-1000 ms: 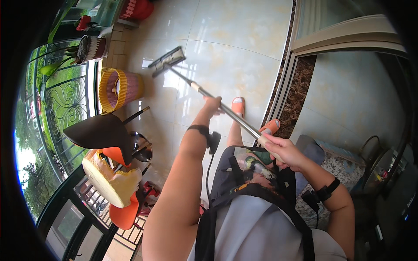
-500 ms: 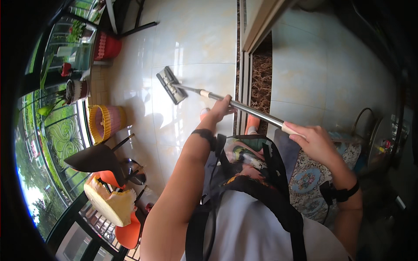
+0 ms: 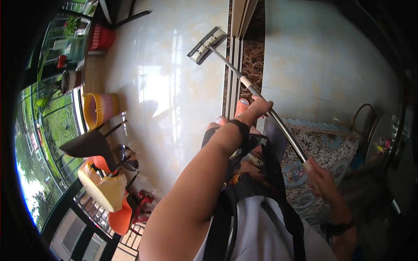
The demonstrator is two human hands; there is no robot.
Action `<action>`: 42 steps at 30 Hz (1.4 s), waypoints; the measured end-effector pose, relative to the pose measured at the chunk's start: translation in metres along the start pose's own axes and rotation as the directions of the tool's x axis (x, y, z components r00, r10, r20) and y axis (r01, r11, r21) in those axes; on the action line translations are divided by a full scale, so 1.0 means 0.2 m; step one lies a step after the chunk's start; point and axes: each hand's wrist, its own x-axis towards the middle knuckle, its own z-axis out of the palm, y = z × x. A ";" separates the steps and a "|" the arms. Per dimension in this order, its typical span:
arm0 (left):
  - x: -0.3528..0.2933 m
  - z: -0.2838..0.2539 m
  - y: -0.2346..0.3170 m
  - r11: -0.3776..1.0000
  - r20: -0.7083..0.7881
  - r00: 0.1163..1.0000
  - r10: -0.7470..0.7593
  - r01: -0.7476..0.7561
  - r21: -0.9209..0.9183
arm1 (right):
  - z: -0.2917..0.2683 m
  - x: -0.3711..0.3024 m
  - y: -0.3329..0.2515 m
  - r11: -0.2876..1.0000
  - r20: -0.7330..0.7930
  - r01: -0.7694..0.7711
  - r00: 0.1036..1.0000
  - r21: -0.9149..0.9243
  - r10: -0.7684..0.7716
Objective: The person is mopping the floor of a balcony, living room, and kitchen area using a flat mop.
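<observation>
A flat mop [image 3: 278,121] with a metal pole slants across the middle, from my lower right up to the far floor. My left hand [image 3: 260,105] wraps round the pole below its beige joint. At the pole's near end, my right hand [image 3: 320,177] grips the beige handle. The grey rectangular mop head [image 3: 207,45] lies on the shiny tiled floor [image 3: 170,82], close to the sliding-door track. Wrist bands sit on both of my arms.
The door track [image 3: 233,65] and a dark brown marble sill [image 3: 253,61] run beside the mop. A yellow-rimmed basket [image 3: 93,111], a black chair [image 3: 89,148] and orange seats [image 3: 120,217] stand left. A patterned cloth-covered piece [image 3: 320,152] is at the right.
The mop head has swept right and farther away, toward the door track, and turned. My left hand moved right with the pole; my right hand came nearer to my body.
</observation>
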 end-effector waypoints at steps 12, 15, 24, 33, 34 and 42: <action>-0.52 -0.24 -0.53 0.947 -0.028 0.989 -0.146 0.131 -0.293 | 0.27 -0.09 -0.16 0.910 0.280 -0.413 0.873 -0.011 0.400; -0.70 -0.38 -0.74 0.869 -0.152 0.968 -0.202 0.105 -0.484 | 0.47 0.01 -0.26 0.887 0.249 -0.382 0.861 -0.258 0.443; -0.82 -0.40 -1.54 0.458 -0.307 0.894 -0.325 -0.135 -0.879 | 1.18 0.25 -0.42 0.444 0.129 -0.110 0.871 -0.889 0.474; -0.93 -0.30 -2.02 0.255 -0.292 0.744 -0.601 -0.168 -0.952 | 1.73 0.35 -0.35 -0.147 0.241 0.334 0.866 -0.931 0.439; -0.93 -0.31 -2.01 0.245 -0.295 0.743 -0.601 -0.180 -0.953 | 1.77 0.32 -0.34 -0.169 0.248 0.336 0.884 -0.927 0.397; -1.05 -0.45 -1.57 0.219 -0.308 0.895 -0.321 -0.246 -0.944 | 1.76 -0.07 -0.67 -0.436 0.334 0.382 0.924 -0.815 0.186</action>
